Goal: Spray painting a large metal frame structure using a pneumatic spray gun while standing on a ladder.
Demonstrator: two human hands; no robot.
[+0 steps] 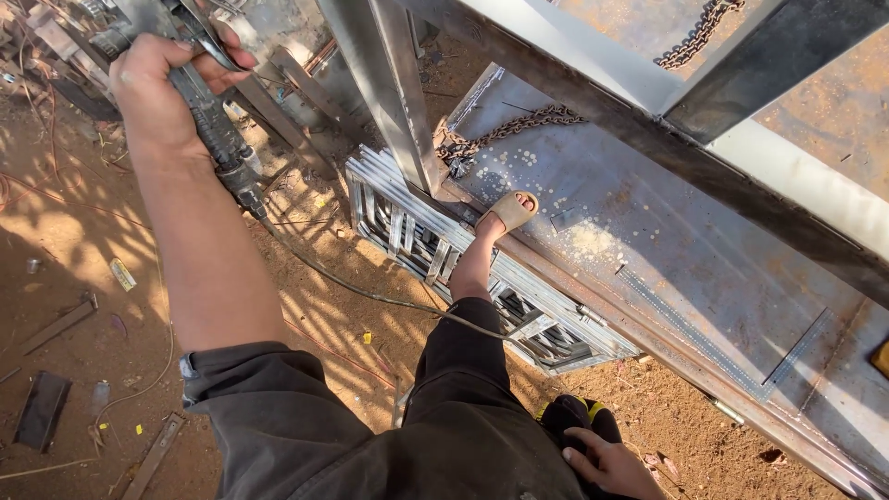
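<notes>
Overhead, left hand [153, 88] fingers clamp a cabled tool [208, 116], head hidden; right hand [607, 463] seemingly loose.

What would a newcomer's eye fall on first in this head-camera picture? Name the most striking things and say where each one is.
At upper left, the left hand is raised, gripping a dark power tool whose cable trails down across the red dirt. In the middle, a sandalled foot rests on the edge of a large steel sheet, with a rusty chain just above it. At the bottom, the right hand rests on a black and yellow thing.
</notes>
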